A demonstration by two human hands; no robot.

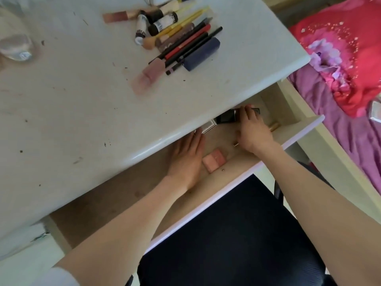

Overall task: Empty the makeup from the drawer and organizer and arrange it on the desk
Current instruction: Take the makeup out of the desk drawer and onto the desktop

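Observation:
The drawer (266,162) under the white desk (82,100) is pulled out. My left hand (186,159) lies flat inside it, its fingertips hidden under the desk edge near a white box (208,126). My right hand (252,131) reaches deeper and grips a black compact (226,117). A pink compact (214,161) lies on the drawer floor between my hands. A gold tube (274,126) lies to the right of my right hand. On the desk sits a pile of pencils, brushes and tubes (175,36) with a dark blue case (201,54).
A black chair seat (237,234) stands below the drawer front. A bed with red and purple bedding (340,69) lies to the right. A clear glass object (16,46) sits at the desk's left edge.

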